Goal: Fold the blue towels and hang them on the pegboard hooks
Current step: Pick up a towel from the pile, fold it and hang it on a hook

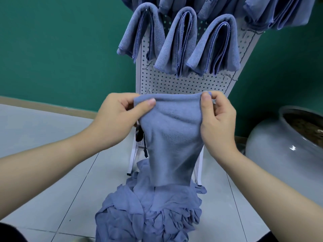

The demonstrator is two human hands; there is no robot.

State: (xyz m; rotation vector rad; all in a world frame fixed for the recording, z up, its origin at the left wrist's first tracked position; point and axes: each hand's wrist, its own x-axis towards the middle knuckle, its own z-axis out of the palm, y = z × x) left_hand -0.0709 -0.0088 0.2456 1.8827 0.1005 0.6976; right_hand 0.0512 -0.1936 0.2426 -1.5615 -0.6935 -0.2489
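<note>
While my left hand [120, 116] pinches the upper left corner of the blue towel [172, 137] between thumb and curled fingers, the cloth hangs flat in front of me, its top edge drawn level between both hands. My thumb lies on the near face of the fabric; the other fingers are curled behind it. Below the held towel, a heap of loose blue towels [150, 213] lies crumpled on the grey tiled floor [43, 145], and the lower edge of the held towel reaches down to that heap. Behind the towel stands the white pegboard [174, 82], tilted in this view, with its legs resting on the floor. Three folded towels [183, 41] hang side by side on its hooks, draped over so that their layered edges point downward, and more blue cloth hangs in a row above them at the top edge of the view. Bare wire hooks [148, 66] project from the board beneath the hanging row. My right hand [216, 119] grips the upper right corner of the towel in the same manner, thumb on the near face, fingers curled behind. At far right, a large grey ceramic pot [279, 142] stands on the floor against the green wall [52, 49].
</note>
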